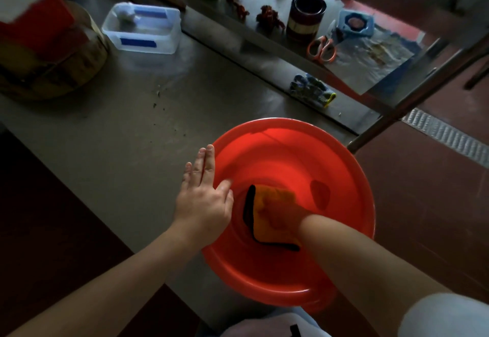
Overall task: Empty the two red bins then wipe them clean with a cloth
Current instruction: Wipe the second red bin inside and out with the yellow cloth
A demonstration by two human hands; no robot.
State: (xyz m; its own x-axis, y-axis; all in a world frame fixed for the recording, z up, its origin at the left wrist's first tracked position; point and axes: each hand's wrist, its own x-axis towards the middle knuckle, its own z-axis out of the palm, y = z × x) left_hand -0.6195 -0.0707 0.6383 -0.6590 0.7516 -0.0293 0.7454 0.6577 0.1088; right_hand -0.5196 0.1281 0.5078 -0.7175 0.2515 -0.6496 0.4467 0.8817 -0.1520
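Red bin (267, 156) sits on steel table (119, 130), at the table's near right corner, with its right rim past the table edge. Only one red bin in view.

Left hand (203, 199) lies flat on the bin's left rim. Its fingers are straight and together along the outside of the rim, the thumb is hooked just inside, and it grasps nothing.

Right hand (280, 217) is down inside the bin, on top of orange cloth (275, 196) with black edging. It presses the cloth to the bin floor, left of the floor's centre. Red cast and blur, so cannot tell if the fingers clutch the cloth or just lie flat on it.

No contents seen in the bin besides the cloth.

Beyond the bin on the table:
- Bundle of gloves (312, 90), nearest the bin.
- Orange-handled scissors (321, 49) and a dark cup (305, 17), farther back.
- Clear plastic tub (143, 28) with blue tape, far to the bin's upper left.
- Wooden block (53, 56), left of the tub.
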